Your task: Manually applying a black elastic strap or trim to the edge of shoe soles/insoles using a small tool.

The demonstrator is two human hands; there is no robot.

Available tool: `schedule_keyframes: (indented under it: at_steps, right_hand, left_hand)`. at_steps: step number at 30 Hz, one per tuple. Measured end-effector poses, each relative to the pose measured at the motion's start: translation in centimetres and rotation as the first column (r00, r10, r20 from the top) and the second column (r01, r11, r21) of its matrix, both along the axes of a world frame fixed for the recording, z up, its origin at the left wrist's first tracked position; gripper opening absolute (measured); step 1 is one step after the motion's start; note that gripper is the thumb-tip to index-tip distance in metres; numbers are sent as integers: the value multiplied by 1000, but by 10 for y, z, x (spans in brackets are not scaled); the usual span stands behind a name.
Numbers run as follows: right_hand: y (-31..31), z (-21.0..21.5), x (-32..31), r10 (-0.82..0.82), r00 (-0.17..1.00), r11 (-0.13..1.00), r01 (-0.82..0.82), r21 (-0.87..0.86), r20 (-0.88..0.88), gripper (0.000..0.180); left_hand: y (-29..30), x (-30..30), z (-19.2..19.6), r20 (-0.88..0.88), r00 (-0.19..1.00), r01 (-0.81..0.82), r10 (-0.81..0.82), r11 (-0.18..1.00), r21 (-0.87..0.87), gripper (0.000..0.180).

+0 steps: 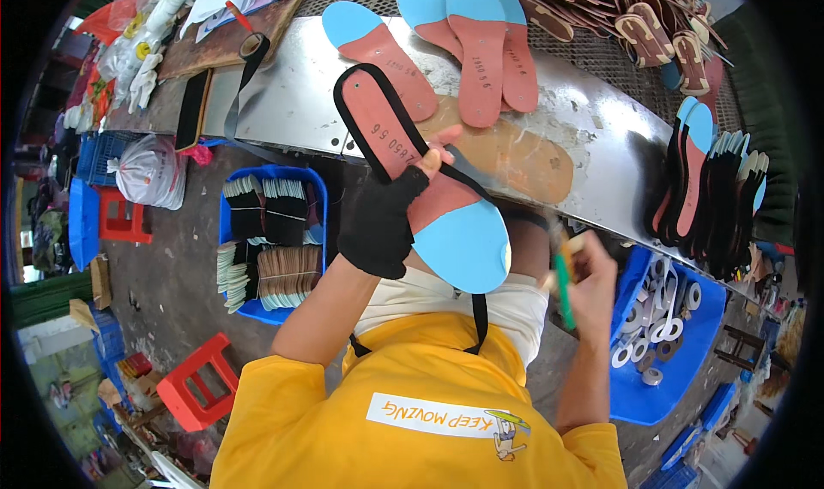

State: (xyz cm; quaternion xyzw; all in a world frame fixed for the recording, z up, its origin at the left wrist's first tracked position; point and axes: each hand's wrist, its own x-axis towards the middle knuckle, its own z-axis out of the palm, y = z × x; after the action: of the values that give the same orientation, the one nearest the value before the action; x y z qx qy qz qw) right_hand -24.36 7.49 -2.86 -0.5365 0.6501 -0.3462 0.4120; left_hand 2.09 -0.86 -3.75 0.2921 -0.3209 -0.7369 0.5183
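Observation:
My left hand (378, 227), in a black fingerless glove, is closed on a red and blue insole (462, 242) held tilted over my lap at the table's edge. A black edging strip (342, 103) runs round the insole's red end and along its side; the blue end shows no strip. My right hand (592, 279) is closed round a green-handled tool (562, 285), just right of the insole. Motion blurs the tool's far end, so its kind is unclear. Beyond the left hand, a brown insole-shaped piece (536, 165) lies on the metal tabletop (592, 133).
Several red and blue insoles (481, 60) lie farther back. Brown sole pieces (644, 39) are heaped at the far right, near a row of black-edged insoles (721, 189). Blue bins (322, 223) flank my legs; the right bin (687, 377) holds tape rolls. A red stool (197, 384) stands left.

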Motion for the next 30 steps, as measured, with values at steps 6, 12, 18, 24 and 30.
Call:
schedule_keyframes:
  at_steps: [6,12,18,24,30]
  right_hand:
    - [-55,20,-34,-249,654,870,-174,-462,-714,35]
    - [-63,26,33,222,955,975,-221,-30,196,18]
    - [-55,36,43,291,953,938,-301,-169,-82,23]
    - [-65,30,47,263,935,872,-335,-358,-237,27]
    - [-73,22,44,88,938,754,-282,-593,-334,29]
  left_hand:
    - [7,-20,-1,168,986,25,-21,999,-26,22]
    - [16,-39,13,301,946,-80,122,986,-148,26]
    - [7,-40,9,397,910,-97,117,993,-71,22]
    - [3,-50,32,593,790,-86,153,986,-140,32]
    - [16,-55,23,591,770,25,241,914,-405,31]
